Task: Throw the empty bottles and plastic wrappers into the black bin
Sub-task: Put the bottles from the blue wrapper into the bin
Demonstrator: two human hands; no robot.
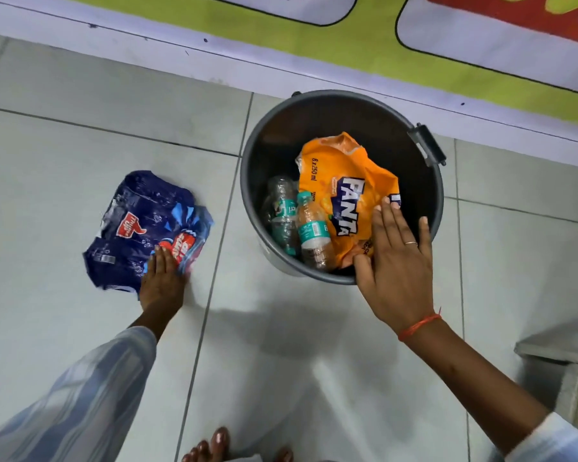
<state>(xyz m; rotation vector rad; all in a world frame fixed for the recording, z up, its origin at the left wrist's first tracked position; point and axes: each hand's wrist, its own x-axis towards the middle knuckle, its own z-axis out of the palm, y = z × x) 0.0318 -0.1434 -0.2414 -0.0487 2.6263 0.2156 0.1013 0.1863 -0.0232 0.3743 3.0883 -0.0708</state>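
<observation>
two bottles (309, 230) and orange wrapper (344, 191) binned; my right hand (396, 258) hovers flat, empty. left hand (162, 278) presses blue wrapper (141, 225) on floor (80, 128); pinching comes next.

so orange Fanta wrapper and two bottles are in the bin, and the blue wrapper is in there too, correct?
Not quite. The blue wrapper is on the floor tiles left of the bin, under the left hand. The head view shows the orange Fanta wrapper and bottles inside.

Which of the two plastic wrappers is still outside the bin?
The blue wrapper. It lies flat on the floor tiles left of the black bin, under the left hand. The orange Fanta wrapper is already inside the bin with the bottles.
</observation>
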